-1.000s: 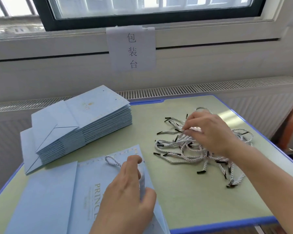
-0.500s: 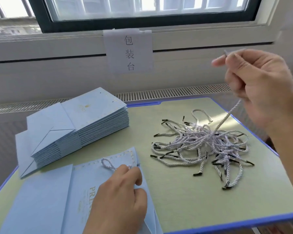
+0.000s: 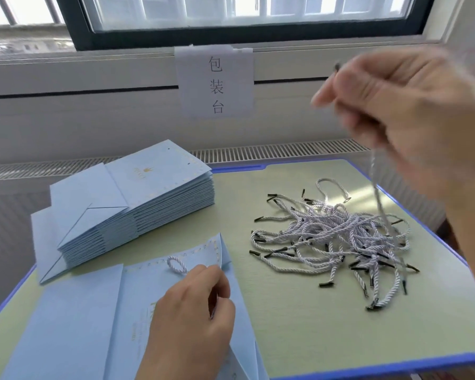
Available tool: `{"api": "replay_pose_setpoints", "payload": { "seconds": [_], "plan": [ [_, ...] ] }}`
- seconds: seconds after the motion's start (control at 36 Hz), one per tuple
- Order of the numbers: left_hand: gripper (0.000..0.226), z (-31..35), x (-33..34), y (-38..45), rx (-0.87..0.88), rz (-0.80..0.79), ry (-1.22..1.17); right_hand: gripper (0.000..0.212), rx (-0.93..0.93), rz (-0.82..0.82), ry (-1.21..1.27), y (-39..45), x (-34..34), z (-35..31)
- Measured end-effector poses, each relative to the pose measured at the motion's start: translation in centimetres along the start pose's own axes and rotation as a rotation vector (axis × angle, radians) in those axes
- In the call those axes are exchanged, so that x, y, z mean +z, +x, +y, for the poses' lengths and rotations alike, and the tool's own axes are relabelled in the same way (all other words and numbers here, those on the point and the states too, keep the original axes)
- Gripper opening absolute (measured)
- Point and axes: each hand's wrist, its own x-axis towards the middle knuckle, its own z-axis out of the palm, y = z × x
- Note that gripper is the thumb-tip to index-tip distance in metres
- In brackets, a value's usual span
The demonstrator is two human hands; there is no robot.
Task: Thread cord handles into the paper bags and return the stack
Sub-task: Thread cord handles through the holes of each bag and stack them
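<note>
Small packing station, workshop or office back room by the look; white paper sign with three printed Chinese characters (image 3: pixel 215 83) taped below a dark-framed window (image 3: pixel 247 20); long white slatted radiator cover (image 3: pixel 272 150) along the wall; pale green table with blue edging (image 3: pixel 299 325) carrying a neat stack of flat light-blue paper bags (image 3: pixel 137 207) and a loose heap of white twisted cords with black tips (image 3: pixel 332 239).

Right hand (image 3: pixel 412 116) aloft with one cord (image 3: pixel 379 198) above the cord pile (image 3: pixel 332 237), left hand (image 3: pixel 192 311) on a flat paper bag (image 3: pixel 137 297).
</note>
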Motion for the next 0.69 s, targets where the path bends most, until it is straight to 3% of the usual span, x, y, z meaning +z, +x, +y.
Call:
{"api": "replay_pose_setpoints", "payload": {
  "seconds": [0.11, 0.19, 0.28, 0.33, 0.44, 0.61, 0.69],
  "plan": [
    [0.018, -0.1, -0.3, -0.2, 0.041, 0.064, -0.093, 0.018, 0.191, -0.232, -0.115, -2.6, 3.4, 4.3],
    [0.027, 0.1, -0.8, -0.3, 0.049, 0.123, -0.162, 0.024, 0.308, -0.306, -0.218, -4.7, 5.6, 7.0],
    [0.021, 0.4, -1.1, -0.3, 0.05, 0.182, -0.231, 0.031, 0.379, -0.373, -0.3, -6.3, 7.2, 8.8],
    [0.01, 0.5, -1.1, -0.5, 0.049, 0.204, -0.267, 0.031, 0.402, -0.381, -0.302, -6.9, 8.1, 9.3],
    [0.024, 0.7, -0.8, -0.7, 0.038, 0.251, -0.317, 0.028, 0.437, -0.314, -0.266, -7.2, 9.0, 10.0],
    [0.026, 0.7, -0.7, -0.8, 0.008, 0.274, -0.437, 0.017, 0.393, -0.303, -0.428, -6.6, 10.4, 11.4],
    [0.026, 0.7, -0.6, -0.8, -0.01, 0.255, -0.498, 0.016, 0.48, -0.283, -0.267, -6.0, 11.0, 11.8]
  ]
}}
